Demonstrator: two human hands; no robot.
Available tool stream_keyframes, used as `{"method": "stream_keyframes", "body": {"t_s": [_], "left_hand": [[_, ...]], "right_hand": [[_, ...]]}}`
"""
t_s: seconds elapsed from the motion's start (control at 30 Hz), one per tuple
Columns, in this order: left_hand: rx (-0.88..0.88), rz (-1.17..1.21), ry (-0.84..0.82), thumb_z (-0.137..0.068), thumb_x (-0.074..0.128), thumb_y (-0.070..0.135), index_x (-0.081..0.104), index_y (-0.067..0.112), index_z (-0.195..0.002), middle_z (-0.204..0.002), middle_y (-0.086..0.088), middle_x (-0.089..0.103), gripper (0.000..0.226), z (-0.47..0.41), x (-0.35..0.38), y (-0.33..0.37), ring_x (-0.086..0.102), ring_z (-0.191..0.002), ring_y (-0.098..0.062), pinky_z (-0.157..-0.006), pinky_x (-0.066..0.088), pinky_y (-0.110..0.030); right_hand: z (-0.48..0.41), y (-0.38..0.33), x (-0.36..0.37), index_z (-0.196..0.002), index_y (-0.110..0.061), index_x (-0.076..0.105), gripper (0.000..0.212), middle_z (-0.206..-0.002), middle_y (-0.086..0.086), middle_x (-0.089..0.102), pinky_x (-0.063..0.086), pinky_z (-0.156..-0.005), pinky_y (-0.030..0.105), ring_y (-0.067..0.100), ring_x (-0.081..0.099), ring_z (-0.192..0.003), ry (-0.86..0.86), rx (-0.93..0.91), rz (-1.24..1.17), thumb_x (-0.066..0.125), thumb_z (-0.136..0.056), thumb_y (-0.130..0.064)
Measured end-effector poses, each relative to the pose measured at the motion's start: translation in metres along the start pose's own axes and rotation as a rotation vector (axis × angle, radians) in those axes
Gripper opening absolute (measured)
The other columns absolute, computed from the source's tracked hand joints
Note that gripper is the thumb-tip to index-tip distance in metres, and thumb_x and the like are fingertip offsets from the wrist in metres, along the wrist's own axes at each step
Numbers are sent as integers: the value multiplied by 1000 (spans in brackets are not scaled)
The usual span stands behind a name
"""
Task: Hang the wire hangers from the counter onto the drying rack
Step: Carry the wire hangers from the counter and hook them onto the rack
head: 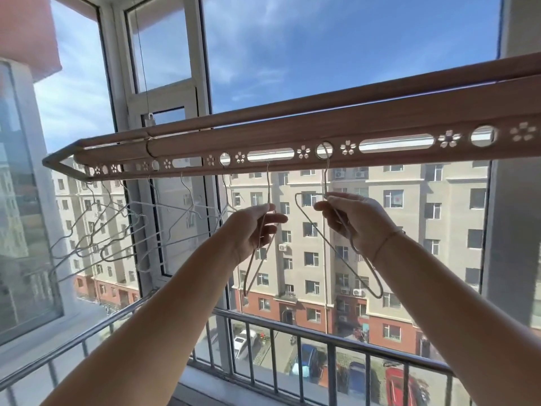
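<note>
Nothing here can be read: no words, numbers or brand marks on the drying rack (292, 133), only punched flower shapes and round holes. The apartment block (380, 230) across the way carries no legible sign.

**Both arms raised, hands closed in pinches**

Two bare forearms are stretched up and forward, well apart. The left hand (254, 227) is turned palm inward, fingers curled around thin wire. The right hand (355, 222) is held slightly higher, thumb and fingers pinched together.
</note>
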State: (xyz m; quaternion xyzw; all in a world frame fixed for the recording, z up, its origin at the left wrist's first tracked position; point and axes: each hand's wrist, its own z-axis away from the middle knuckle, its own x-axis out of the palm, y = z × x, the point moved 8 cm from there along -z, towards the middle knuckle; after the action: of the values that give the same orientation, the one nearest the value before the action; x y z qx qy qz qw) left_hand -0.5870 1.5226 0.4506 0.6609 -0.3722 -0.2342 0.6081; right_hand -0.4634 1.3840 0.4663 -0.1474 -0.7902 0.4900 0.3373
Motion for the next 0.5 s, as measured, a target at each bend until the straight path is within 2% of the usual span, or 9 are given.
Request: {"method": "stream_keyframes", "body": {"t_s": [0.27,0.5], "left_hand": [[1,-34,-7,-97,44,20,58,6,-111,-74,-1,70,24,-1,-4,-2,51,-62,-11,-55,36,-23],[18,-52,-8,-97,45,19,61,10,-105,-76,-1,69,20,-1,-4,-3,51,-62,-10,-55,37,-23]], "right_hand": [[0,-1,-10,-103,-2,62,17,-78,9,68,48,-53,18,11,57,-62,54,-88,33,50,-92,-3],[-4,4,-18,-102,-1,62,15,-78,11,67,44,-44,14,9,53,-56,126,-94,16,51,-91,-1]]}}
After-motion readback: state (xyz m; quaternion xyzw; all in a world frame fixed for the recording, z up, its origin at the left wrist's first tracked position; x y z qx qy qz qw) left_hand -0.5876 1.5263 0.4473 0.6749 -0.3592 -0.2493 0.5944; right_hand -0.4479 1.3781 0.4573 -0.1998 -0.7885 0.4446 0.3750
